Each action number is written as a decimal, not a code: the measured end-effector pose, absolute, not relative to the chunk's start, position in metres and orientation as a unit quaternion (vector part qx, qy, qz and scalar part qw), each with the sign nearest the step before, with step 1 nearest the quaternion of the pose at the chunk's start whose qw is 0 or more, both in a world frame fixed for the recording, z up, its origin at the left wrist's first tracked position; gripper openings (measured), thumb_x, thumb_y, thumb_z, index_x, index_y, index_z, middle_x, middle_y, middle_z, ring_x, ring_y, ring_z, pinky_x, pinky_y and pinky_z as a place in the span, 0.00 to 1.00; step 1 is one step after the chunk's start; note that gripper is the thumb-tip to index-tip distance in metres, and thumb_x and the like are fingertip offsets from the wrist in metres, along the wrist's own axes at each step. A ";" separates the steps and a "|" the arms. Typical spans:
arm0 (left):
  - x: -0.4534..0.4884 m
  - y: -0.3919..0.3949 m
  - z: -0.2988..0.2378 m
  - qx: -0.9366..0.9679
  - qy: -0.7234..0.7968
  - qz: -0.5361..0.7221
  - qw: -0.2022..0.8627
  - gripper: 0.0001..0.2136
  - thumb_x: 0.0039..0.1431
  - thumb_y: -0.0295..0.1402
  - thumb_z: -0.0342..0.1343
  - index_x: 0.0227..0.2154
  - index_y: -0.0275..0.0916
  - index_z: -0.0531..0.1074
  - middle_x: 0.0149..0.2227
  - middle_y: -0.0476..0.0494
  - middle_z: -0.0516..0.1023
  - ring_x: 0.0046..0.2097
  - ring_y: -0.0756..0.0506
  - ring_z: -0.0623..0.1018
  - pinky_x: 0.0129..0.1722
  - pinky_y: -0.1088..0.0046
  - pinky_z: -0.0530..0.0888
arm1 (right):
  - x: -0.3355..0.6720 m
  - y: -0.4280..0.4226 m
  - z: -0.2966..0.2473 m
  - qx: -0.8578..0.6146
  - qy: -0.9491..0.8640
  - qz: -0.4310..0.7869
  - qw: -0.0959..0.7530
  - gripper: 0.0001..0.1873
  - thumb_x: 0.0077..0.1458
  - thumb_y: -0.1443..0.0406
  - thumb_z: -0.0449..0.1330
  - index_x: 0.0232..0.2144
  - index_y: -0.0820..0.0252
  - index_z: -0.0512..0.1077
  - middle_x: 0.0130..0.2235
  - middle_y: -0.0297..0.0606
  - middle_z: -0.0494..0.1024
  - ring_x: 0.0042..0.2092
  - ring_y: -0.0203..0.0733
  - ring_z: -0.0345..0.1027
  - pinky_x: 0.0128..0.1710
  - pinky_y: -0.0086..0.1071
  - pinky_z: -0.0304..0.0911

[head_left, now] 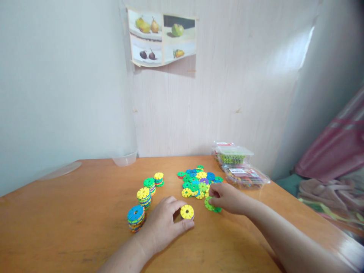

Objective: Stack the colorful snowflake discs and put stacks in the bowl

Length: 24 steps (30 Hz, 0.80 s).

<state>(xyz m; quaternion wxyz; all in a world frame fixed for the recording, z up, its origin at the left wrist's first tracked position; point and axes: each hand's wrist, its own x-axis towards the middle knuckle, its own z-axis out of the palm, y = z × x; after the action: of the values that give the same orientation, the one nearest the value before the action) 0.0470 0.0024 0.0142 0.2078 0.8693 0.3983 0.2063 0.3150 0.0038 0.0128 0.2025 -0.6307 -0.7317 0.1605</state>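
Observation:
My left hand (165,223) curves its thumb and fingers around a short stack of notched plastic discs (187,212) with a yellow one on top. To its right, my right hand (224,197) is closed in a pinch at a light green notched disc (209,204); the fingertips are partly hidden. Another green disc (217,209) lies just under that hand. Beyond my hands spreads a loose pile of notched discs (195,185) in green, blue, yellow and purple. Left of my left hand, several disc stacks stand in a slanting row, the nearest a blue-topped stack (136,218).
A clear plastic bowl (125,158) sits at the table's back edge, and a clear lid (61,170) lies at the far left. Transparent boxes with beads (246,178) stand at the back right. Fruit pictures (162,38) hang on the wall. Cloth (332,201) is heaped beyond the right edge.

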 end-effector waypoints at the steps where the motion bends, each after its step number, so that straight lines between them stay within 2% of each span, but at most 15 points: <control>1: 0.047 0.003 0.014 0.870 0.398 0.205 0.207 0.13 0.55 0.47 0.60 0.36 0.44 0.76 0.35 0.48 0.72 0.40 0.44 0.72 0.36 0.72 0.63 | 0.313 0.003 0.014 -0.624 -0.719 0.197 0.234 0.06 0.47 0.64 0.61 0.24 0.60 0.67 0.25 0.31 0.71 0.29 0.34 0.63 0.26 0.26 0.51; 5: 0.047 0.003 0.013 0.873 0.394 0.205 0.203 0.13 0.55 0.48 0.60 0.34 0.44 0.76 0.35 0.49 0.71 0.40 0.45 0.71 0.36 0.73 0.63 | 0.294 -0.004 0.020 -0.582 -0.611 0.411 0.345 0.10 0.52 0.59 0.59 0.27 0.59 0.65 0.20 0.27 0.67 0.22 0.32 0.60 0.20 0.25 0.53; 9: 0.046 0.004 0.011 0.874 0.393 0.207 0.198 0.15 0.54 0.50 0.60 0.32 0.43 0.75 0.34 0.49 0.70 0.40 0.45 0.71 0.35 0.73 0.62 | 0.270 -0.011 0.019 -0.534 -0.554 0.497 0.402 0.14 0.50 0.56 0.62 0.30 0.59 0.66 0.19 0.26 0.68 0.19 0.30 0.61 0.17 0.22 0.52; 18: 0.046 0.006 0.009 0.874 0.382 0.216 0.208 0.17 0.54 0.52 0.60 0.34 0.43 0.75 0.34 0.49 0.70 0.39 0.45 0.71 0.35 0.74 0.62 | 0.248 -0.017 0.010 -0.521 -0.570 0.520 0.366 0.15 0.54 0.54 0.59 0.35 0.60 0.67 0.20 0.28 0.72 0.18 0.31 0.63 0.15 0.22 0.54; 21: 0.046 0.005 0.011 0.876 0.384 0.209 0.202 0.16 0.55 0.51 0.59 0.34 0.43 0.75 0.34 0.49 0.70 0.39 0.45 0.71 0.34 0.73 0.62 | 0.259 -0.015 0.017 -0.540 -0.570 0.484 0.387 0.13 0.54 0.56 0.58 0.34 0.59 0.67 0.21 0.27 0.70 0.18 0.29 0.61 0.16 0.22 0.51; 24: 0.046 0.003 0.014 0.876 0.389 0.201 0.200 0.15 0.55 0.50 0.60 0.32 0.43 0.75 0.34 0.49 0.71 0.39 0.45 0.71 0.34 0.73 0.62 | 0.280 -0.008 0.024 -0.582 -0.599 0.399 0.377 0.08 0.53 0.59 0.58 0.30 0.59 0.67 0.21 0.26 0.67 0.20 0.29 0.58 0.19 0.24 0.51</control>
<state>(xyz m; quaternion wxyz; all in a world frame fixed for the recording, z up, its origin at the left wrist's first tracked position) 0.0462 0.0034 0.0136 0.1996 0.8763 0.3894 0.2015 0.2805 -0.0083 0.0241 0.3775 -0.5823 -0.5993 0.3992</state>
